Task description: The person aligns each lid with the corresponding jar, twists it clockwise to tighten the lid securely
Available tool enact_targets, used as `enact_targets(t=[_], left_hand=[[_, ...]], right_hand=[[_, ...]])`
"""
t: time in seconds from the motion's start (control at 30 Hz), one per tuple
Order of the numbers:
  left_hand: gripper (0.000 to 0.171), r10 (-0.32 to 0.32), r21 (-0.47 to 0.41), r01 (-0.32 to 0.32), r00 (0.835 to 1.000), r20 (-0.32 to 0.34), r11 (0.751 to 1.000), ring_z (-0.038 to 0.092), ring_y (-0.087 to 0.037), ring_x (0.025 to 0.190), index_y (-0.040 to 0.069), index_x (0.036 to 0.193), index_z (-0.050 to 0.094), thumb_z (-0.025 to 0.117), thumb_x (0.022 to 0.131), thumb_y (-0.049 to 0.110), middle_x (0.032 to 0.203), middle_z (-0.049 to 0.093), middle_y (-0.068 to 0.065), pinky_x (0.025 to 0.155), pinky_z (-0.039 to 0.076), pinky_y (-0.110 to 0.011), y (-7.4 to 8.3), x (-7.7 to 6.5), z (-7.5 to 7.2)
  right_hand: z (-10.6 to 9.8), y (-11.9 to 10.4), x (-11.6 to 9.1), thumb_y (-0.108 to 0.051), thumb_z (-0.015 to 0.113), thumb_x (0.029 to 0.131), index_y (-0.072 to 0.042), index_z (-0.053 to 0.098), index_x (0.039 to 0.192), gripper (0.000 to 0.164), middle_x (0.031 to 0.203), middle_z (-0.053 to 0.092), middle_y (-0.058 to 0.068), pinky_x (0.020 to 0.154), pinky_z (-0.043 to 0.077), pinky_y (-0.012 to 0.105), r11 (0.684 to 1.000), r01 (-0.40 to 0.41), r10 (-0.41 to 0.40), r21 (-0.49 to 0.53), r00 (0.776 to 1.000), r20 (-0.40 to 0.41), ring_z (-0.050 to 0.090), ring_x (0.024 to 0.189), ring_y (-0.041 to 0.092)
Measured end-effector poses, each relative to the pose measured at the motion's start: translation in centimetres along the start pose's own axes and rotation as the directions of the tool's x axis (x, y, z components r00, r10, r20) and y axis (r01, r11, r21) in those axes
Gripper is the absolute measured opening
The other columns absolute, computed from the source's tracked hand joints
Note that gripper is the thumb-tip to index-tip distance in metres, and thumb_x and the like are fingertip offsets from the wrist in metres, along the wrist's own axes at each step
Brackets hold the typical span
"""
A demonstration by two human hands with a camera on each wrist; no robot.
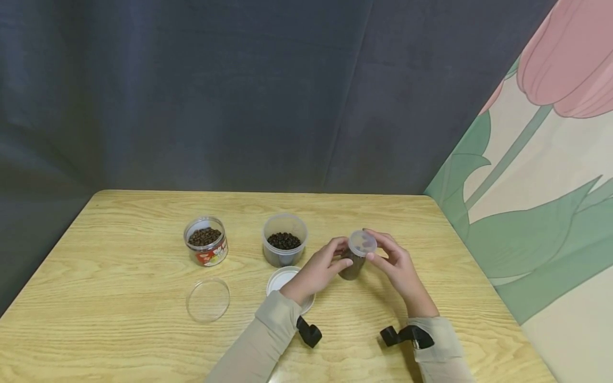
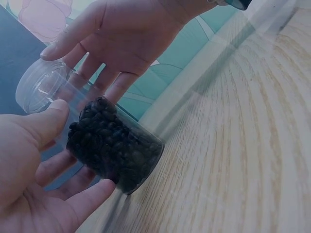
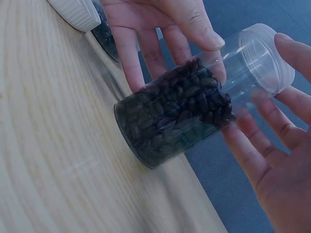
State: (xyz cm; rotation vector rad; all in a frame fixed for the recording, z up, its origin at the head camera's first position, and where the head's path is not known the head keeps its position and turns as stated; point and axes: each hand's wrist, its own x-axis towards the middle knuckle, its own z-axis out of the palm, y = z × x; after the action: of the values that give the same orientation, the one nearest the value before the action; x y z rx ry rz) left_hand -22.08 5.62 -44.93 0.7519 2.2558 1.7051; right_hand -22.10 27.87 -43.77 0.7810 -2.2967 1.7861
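Note:
A slim clear jar (image 1: 351,269), part filled with dark coffee beans (image 2: 116,141), stands between the two hands on the right half of the table. Its translucent lid (image 1: 362,242) sits on top. My left hand (image 1: 320,270) holds the jar body from the left, thumb and fingers around its side. On the other side, my right hand (image 1: 396,266) grips around the lid; its thumb and fingers lie along the lid's edge in the right wrist view. The jar's base meets the wooden tabletop.
Left of the hands stands an open translucent tub (image 1: 284,258) of dark beans; a white lid (image 1: 282,276) lies before it, partly under the left forearm. Further left are an open jar with a red label (image 1: 212,256), holding brown beans, and a clear round lid (image 1: 208,300).

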Motion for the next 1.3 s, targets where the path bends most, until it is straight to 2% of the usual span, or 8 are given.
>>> enact_targets(t=[0.23,0.4,0.63,0.83,0.97,1.17,1.3], left_hand=[[0.054,-0.01,-0.003,0.01,1.0,-0.009,1.0,0.044,-0.023,0.141,0.01,0.156,0.032,0.052,0.108,0.024,0.153,0.046,-0.009,0.118,0.037,-0.038,0.11,0.02,0.03],[0.053,-0.012,-0.001,0.012,1.0,-0.011,1.0,0.044,-0.022,0.141,0.01,0.155,0.033,0.052,0.108,0.024,0.153,0.046,-0.009,0.118,0.037,-0.036,0.03,0.09,0.13],[0.053,-0.017,-0.003,0.017,1.0,-0.009,1.0,0.044,-0.021,0.141,0.011,0.155,0.033,0.051,0.108,0.026,0.153,0.046,-0.008,0.118,0.037,-0.036,0.18,0.04,0.09],[0.053,-0.018,0.003,0.018,1.0,-0.013,1.0,0.044,-0.023,0.141,0.01,0.156,0.032,0.051,0.108,0.023,0.153,0.046,-0.01,0.117,0.038,-0.038,0.23,-0.03,0.06],[0.053,-0.016,0.0,0.016,1.0,-0.011,1.0,0.044,-0.022,0.141,0.011,0.156,0.032,0.051,0.108,0.024,0.153,0.046,-0.009,0.117,0.038,-0.037,0.06,0.02,0.11],[0.053,-0.014,0.004,0.014,1.0,-0.008,1.0,0.045,-0.022,0.14,0.011,0.155,0.032,0.051,0.108,0.026,0.153,0.046,-0.009,0.117,0.039,-0.037,-0.13,0.07,0.13],[0.054,-0.013,0.003,0.013,1.0,-0.004,1.0,0.045,-0.023,0.141,0.012,0.156,0.032,0.051,0.108,0.027,0.153,0.045,-0.009,0.117,0.039,-0.038,-0.25,0.06,0.11]], right_hand=[[0.09,0.02,-0.07,0.008,0.057,0.099,0.006,0.05,0.143,0.045,0.135,0.057,-0.002,0.094,0.053,0.021,1.0,-0.024,0.024,0.002,1.0,-0.004,0.054,0.121,0.014],[0.36,-0.1,-0.11,0.008,0.06,0.097,0.008,0.049,0.139,0.044,0.132,0.058,-0.004,0.091,0.055,0.021,0.999,-0.045,0.045,0.015,0.998,-0.034,0.054,0.119,0.013],[0.69,-0.27,0.03,0.015,0.063,0.092,0.011,0.046,0.137,0.049,0.128,0.057,-0.003,0.09,0.057,0.021,0.998,-0.025,0.028,0.051,0.997,-0.065,0.055,0.115,0.011],[0.52,-0.32,0.08,0.011,0.05,0.098,0.009,0.044,0.144,0.046,0.124,0.06,0.006,0.091,0.054,0.021,0.999,0.04,-0.038,0.028,0.998,-0.049,0.057,0.113,0.015],[0.41,-0.32,0.08,0.005,0.042,0.103,0.008,0.046,0.145,0.042,0.125,0.06,0.005,0.09,0.055,0.022,0.999,0.04,-0.04,-0.002,0.998,-0.041,0.058,0.113,0.014],[0.31,-0.38,-0.05,0.003,0.042,0.104,0.008,0.05,0.141,0.039,0.129,0.061,-0.004,0.091,0.055,0.021,1.0,-0.007,0.006,-0.03,0.999,-0.041,0.058,0.116,0.01],[0.36,-0.38,-0.06,0.005,0.042,0.103,0.009,0.051,0.14,0.038,0.128,0.062,-0.004,0.09,0.055,0.021,0.999,-0.003,0.002,-0.032,0.999,-0.047,0.058,0.115,0.009]])
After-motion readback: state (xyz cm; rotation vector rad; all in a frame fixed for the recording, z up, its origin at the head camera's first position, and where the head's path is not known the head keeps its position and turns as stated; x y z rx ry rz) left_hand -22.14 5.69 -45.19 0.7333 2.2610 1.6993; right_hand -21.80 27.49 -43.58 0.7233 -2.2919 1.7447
